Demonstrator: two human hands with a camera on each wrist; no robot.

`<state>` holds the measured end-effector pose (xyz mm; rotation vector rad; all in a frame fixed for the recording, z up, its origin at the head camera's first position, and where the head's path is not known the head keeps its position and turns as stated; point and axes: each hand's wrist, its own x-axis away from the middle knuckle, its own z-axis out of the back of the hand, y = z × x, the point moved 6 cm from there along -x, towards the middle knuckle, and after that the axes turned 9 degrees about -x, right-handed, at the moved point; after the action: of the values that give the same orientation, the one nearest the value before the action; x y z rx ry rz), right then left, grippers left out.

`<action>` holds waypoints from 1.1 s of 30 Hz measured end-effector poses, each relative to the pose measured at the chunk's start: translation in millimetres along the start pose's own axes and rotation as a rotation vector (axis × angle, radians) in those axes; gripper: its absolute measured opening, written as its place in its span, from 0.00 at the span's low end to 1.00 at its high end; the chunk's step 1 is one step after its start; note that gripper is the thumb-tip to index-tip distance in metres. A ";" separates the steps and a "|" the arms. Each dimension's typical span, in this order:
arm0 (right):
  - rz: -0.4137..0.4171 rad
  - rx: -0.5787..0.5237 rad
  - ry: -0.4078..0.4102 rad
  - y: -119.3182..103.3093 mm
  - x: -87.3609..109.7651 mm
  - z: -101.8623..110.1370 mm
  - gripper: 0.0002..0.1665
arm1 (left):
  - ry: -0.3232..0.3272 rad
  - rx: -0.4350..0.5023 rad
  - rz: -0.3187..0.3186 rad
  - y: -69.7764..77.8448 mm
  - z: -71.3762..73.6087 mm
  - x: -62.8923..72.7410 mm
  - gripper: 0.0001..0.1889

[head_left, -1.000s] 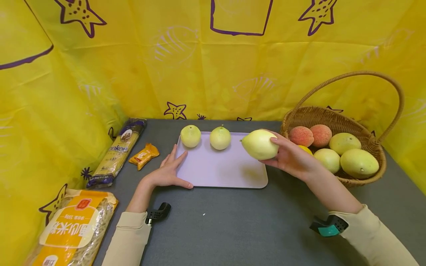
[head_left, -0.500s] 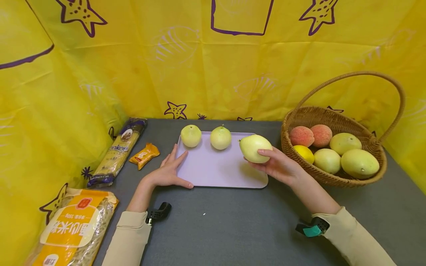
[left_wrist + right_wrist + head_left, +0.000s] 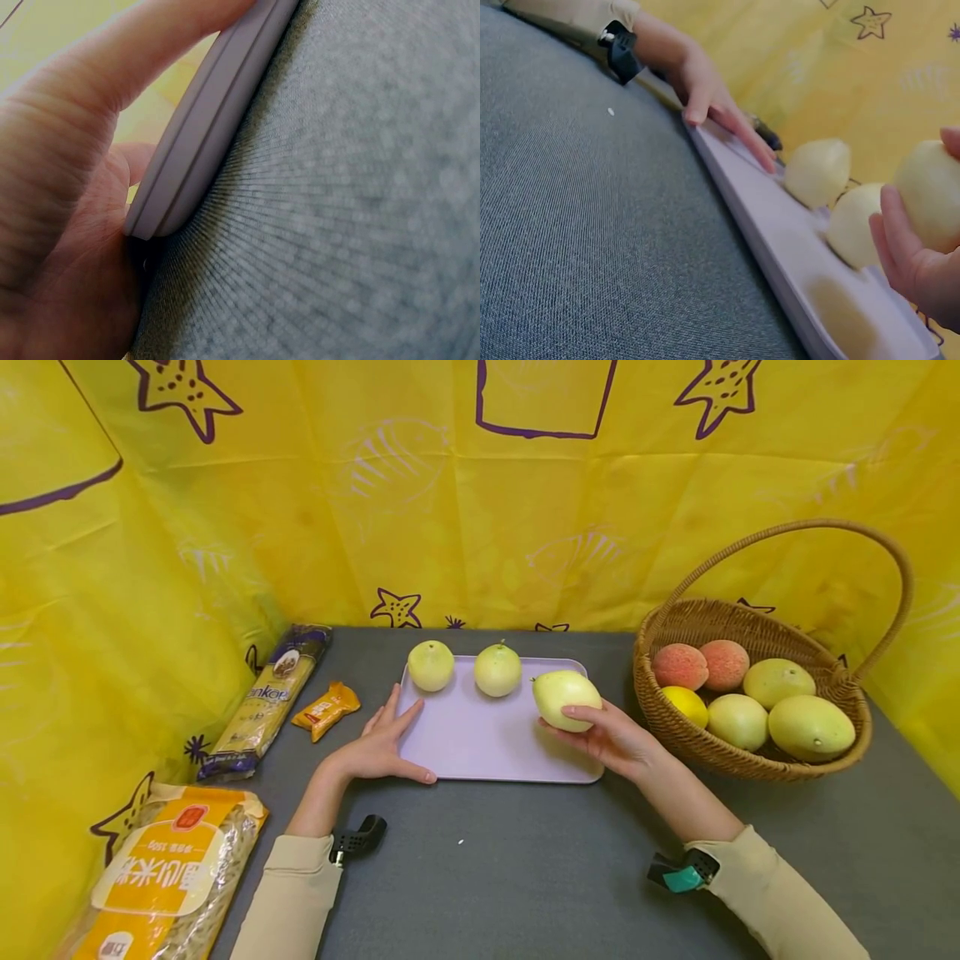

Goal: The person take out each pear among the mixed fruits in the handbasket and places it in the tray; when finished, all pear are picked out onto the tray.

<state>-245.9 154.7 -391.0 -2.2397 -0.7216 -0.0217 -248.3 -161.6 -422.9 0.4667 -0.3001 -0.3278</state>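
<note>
I see the right hand (image 3: 612,740) curled round a pale fruit (image 3: 564,695) above the tray (image 3: 476,743), right of frame centre; the left hand (image 3: 381,750), spread, touches the tray's rim. Released off-balance, the fruit could roll.

There are nine fruits (image 3: 558,695), three packets (image 3: 326,712), one tray (image 3: 480,743) and one basket (image 3: 693,747).

Tray (image 3: 491,739) in all three views
</note>
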 end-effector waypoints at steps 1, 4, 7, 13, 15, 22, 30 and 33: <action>0.005 0.002 0.006 0.6 -0.8 0.5 0.25 | 0.000 0.001 -0.001 0.0 0.0 -0.1 0.66; 0.019 0.024 0.021 1.7 -2.6 2.0 0.23 | 0.000 0.003 -0.004 0.4 0.0 -0.4 0.66; 0.029 0.073 0.030 2.0 -4.3 2.8 0.22 | 0.000 0.004 -0.005 0.6 0.0 -0.7 0.66; 0.051 0.218 0.065 1.7 -9.6 5.2 0.18 | 0.005 -0.002 -0.001 -0.2 0.4 -0.7 0.66; 0.063 0.255 0.080 1.0 -11.9 6.3 0.18 | 0.005 -0.002 -0.001 -0.2 0.4 -0.6 0.66; 0.094 0.350 0.161 -1.8 -20.2 11.3 0.27 | 0.003 0.000 0.002 0.2 0.4 0.0 0.66; 0.117 0.406 0.241 -7.8 -30.1 16.6 0.37 | 0.003 0.005 0.000 1.2 0.6 0.2 0.66; 0.136 0.453 0.279 -10.3 -34.4 19.5 0.40 | 0.002 0.004 0.003 1.0 0.7 0.3 0.66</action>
<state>-283.9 156.7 -405.9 -1.7989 -0.3760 -0.0925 -248.1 -161.1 -421.8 0.4704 -0.2997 -0.3240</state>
